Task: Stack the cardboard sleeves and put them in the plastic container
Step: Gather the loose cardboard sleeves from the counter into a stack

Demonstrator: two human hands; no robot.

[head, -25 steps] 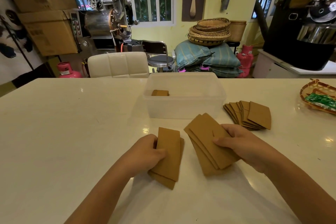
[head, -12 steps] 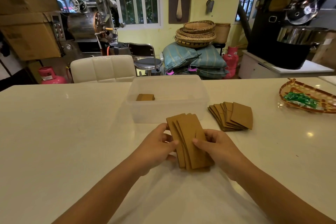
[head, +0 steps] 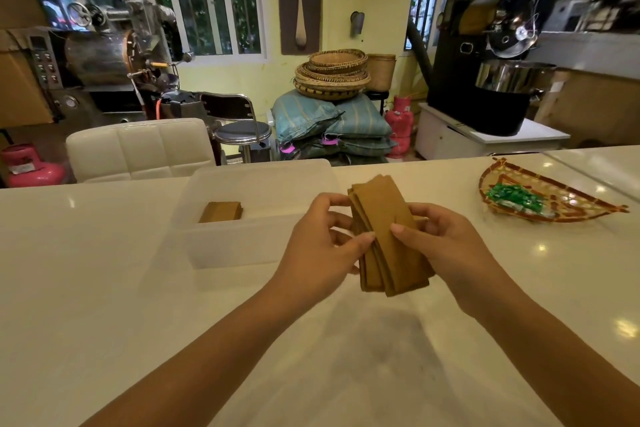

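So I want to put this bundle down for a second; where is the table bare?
Bare table left of the plastic container, and the near stretch between the forearms. Also open between the right hand and the woven tray. It is crowded where both hands hold the cardboard sleeves beside the container.

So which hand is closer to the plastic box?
Left. The left hand is right beside the plastic box; the right hand is farther off, across the cardboard sleeves.

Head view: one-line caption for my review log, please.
Both hands, left hand and right hand, square a bundle of cardboard sleeves beside the plastic container.
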